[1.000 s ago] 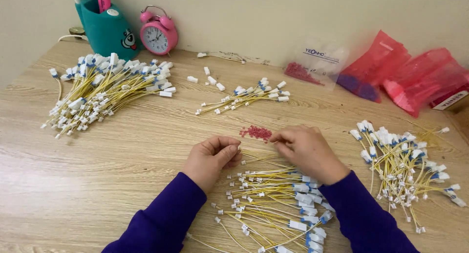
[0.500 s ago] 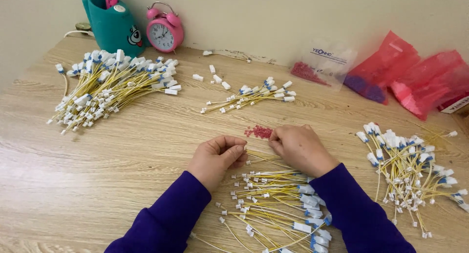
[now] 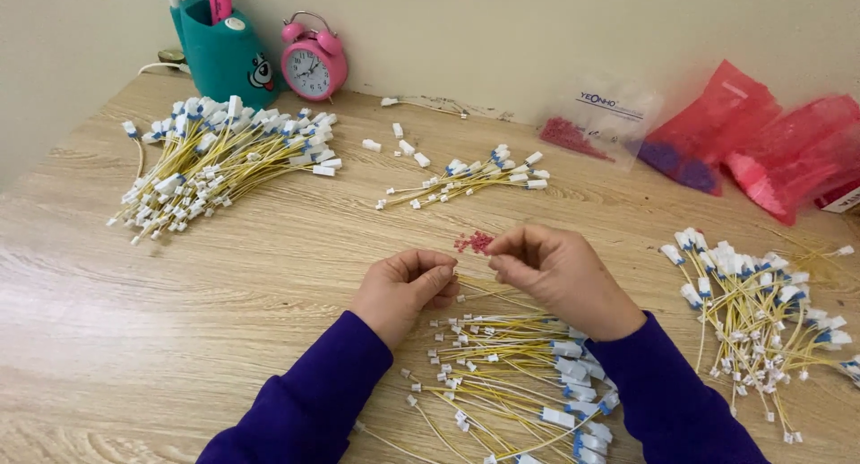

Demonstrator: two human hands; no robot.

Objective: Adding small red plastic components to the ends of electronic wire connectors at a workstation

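Pinching a thin yellow wire (image 3: 479, 291) between curled fingers of the left hand (image 3: 405, 285), closed loosely around it near table centre. Closing the right hand (image 3: 555, 271) in a fingertip pinch just beside a small heap of red beads (image 3: 474, 242); whether a bead is gripped cannot be told. Resting both hands on the wooden table (image 3: 269, 276), close together, purple sleeves (image 3: 305, 401) trailing toward the near edge. Lying directly below the hands: a loose bundle of wires (image 3: 520, 383), each thin, yellow, tipped with white connectors and blue marks, fanned out toward the near right. Sitting at far left: a larger pile of identical wires (image 3: 215, 159); at right, a second pile (image 3: 761, 312); at far centre, a small group (image 3: 466, 182) with a few loose white connectors (image 3: 403, 146) beside it. Standing along the far wall: a teal pen holder (image 3: 224, 56), a pink alarm clock (image 3: 313, 61), a clear bag of red parts (image 3: 591, 124) and red plastic bags (image 3: 761, 146).
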